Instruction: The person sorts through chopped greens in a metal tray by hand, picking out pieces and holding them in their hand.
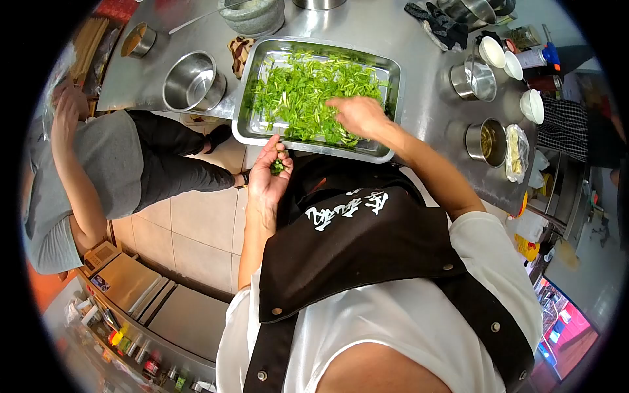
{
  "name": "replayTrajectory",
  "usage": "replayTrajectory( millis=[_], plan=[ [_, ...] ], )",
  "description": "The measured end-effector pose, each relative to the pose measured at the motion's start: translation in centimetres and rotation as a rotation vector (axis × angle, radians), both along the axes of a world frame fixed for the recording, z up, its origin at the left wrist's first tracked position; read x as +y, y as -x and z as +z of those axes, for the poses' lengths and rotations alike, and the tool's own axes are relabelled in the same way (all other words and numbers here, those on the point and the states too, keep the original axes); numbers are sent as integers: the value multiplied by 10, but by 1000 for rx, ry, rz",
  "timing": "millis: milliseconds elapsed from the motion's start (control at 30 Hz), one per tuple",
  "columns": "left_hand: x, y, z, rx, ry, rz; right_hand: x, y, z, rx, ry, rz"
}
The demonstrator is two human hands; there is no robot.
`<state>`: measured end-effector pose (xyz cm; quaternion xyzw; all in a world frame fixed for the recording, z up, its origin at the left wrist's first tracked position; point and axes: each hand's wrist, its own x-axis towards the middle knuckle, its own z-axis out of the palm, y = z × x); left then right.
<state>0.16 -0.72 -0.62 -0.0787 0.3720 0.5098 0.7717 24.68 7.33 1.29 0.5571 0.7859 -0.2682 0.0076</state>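
Two hands, one big tray of chopped greens

So the chopped greens (295, 85) are spread loosely across a deep rectangular metal tray (240, 98), with bits of its bottom showing around the edges. The tray sits at the near edge of a steel bench (426, 108), right up by the person's dark apron (354, 255).

Right hand (360, 116) is over the right half of the pile, fingers pointing into it. They look bunched fairly narrow, but I can't make out whether they're pinching anything. Left hand (267, 171) is palm up just below the tray's near rim, fingers curled around a small clump of green pieces (278, 164).

Left of the tray there's a patterned cloth (240, 54) and a shiny metal pot (190, 80), and a stone mortar (255, 18) stands behind. Way over on the right: dark gloves (444, 27), a white bowl (492, 52) and a smaller metal pot (486, 142) with something in it, too hard to identify. Another person in a grey top (108, 160) stands off to the left.
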Motion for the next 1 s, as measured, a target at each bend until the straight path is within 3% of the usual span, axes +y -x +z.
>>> replayTrajectory(
  millis=[67, 167, 300, 533, 633, 767, 1000],
  plan=[
    [0, 0, 1, 4, -2, 0, -12, 2, 5, 49, 7, 115],
    [-1, -1, 4, 3, 0, 12, -7, -8, -3, 263, -78, 51],
    [0, -1, 1, -2, 8, 12, 15, -14, 6, 152, -129, -182],
    [0, 0, 3, 1, 12, 9, -3, -27, 6, 121, 84, 124],
    [0, 0, -1, -11, 4, 11, -1, -35, 17, 116, 82, -17],
    [0, 1, -1, -12, -1, 3, 13, -42, 11, 87, 4, -146],
    [1, 1, 1, -1, 3, -10, 31, -12, -20, 110, -191, -123]
  ],
)
